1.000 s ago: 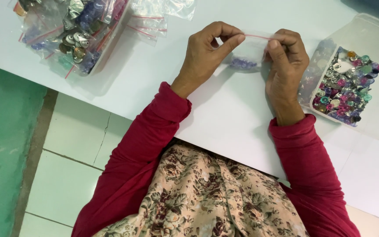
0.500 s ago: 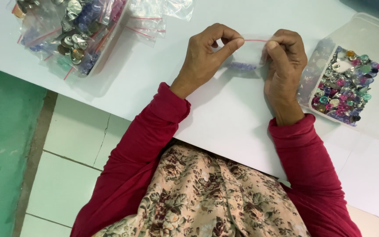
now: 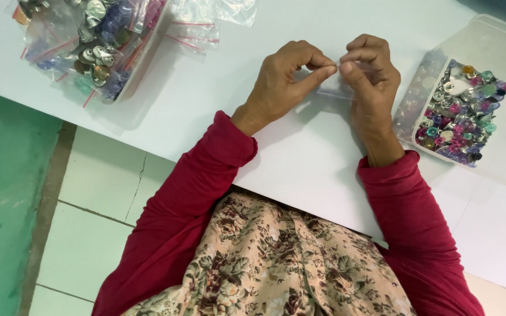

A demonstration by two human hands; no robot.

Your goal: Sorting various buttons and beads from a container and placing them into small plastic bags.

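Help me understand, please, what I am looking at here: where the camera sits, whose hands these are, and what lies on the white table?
The camera sits on a person's head and looks down, so you see their own red sleeves and flowered clothing from above. There is no machine: only two bare hands. The left hand and the right hand meet over the white table, both pinching a small clear plastic bag at its top edge. To the right stands a clear plastic tray of small colourful buttons or beads; I cannot tell which. At the upper left lies a pile of clear bags filled with similar pieces, with a few empty-looking bags beside it. Below the table edge is tiled floor.
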